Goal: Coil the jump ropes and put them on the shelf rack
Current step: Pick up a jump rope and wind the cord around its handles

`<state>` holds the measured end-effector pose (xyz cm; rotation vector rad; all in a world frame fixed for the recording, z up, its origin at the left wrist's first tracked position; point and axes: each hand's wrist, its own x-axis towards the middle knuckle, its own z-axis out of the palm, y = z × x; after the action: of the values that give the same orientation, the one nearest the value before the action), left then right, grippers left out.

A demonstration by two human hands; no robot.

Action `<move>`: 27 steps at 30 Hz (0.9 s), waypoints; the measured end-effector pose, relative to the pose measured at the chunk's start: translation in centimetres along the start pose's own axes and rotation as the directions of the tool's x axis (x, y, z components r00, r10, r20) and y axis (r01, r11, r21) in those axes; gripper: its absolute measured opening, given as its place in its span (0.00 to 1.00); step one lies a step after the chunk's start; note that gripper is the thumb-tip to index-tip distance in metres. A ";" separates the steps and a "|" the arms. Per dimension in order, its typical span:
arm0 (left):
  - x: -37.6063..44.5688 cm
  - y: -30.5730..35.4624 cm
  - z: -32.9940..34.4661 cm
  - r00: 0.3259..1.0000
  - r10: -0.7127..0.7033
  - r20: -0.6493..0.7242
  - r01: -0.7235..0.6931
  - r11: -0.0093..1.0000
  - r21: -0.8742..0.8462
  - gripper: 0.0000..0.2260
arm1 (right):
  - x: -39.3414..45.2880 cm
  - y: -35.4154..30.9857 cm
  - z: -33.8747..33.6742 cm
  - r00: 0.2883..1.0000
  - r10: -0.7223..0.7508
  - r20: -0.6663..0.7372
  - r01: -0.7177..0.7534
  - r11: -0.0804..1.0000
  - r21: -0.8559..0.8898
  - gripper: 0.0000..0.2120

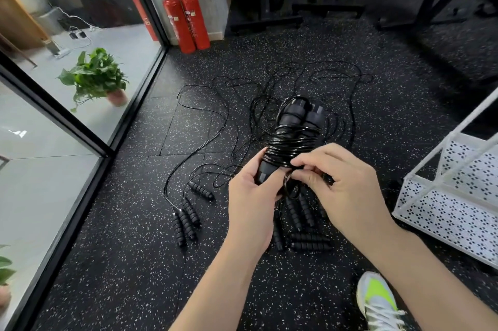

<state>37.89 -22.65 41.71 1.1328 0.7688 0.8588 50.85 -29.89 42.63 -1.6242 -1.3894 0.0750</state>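
Note:
A black jump rope point(292, 139) is wound in many turns around its two handles, held up over the floor. My left hand point(249, 201) grips the lower end of the handles. My right hand point(336, 185) pinches the last loop of cord at the bundle's lower right. Several other black jump ropes point(242, 104) lie loose and tangled on the speckled floor, their ribbed handles point(186, 220) grouped at the lower left and under my hands. The white perforated shelf rack point(452, 206) stands at the right.
Two red fire extinguishers point(187, 18) stand against the far wall. A glass partition with a black frame point(129, 115) runs along the left, a potted plant point(97, 77) behind it. Black gym equipment bases point(269, 20) sit at the back. My shoe point(377, 301) is at bottom right.

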 end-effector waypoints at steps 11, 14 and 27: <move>0.3 -0.4 -0.4 0.992 0.001 0.128 -0.007 0.999 0.040 0.15 | 0.5 -0.2 -0.6 0.990 0.112 0.083 -0.114 0.993 0.013 0.09; 0.3 0.0 -0.9 0.977 -0.019 0.211 0.035 0.997 -0.073 0.22 | 0.5 -0.3 -0.9 0.985 0.152 0.080 -0.154 0.988 0.019 0.08; 0.3 0.2 -0.9 0.976 0.063 0.208 -0.075 0.996 0.053 0.17 | -0.3 -0.7 -0.4 0.991 -0.102 -0.091 0.090 0.987 -0.134 0.03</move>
<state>37.22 -21.91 41.68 1.2867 0.5899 0.7656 50.49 -30.48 43.19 -1.6415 -1.4191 -0.1524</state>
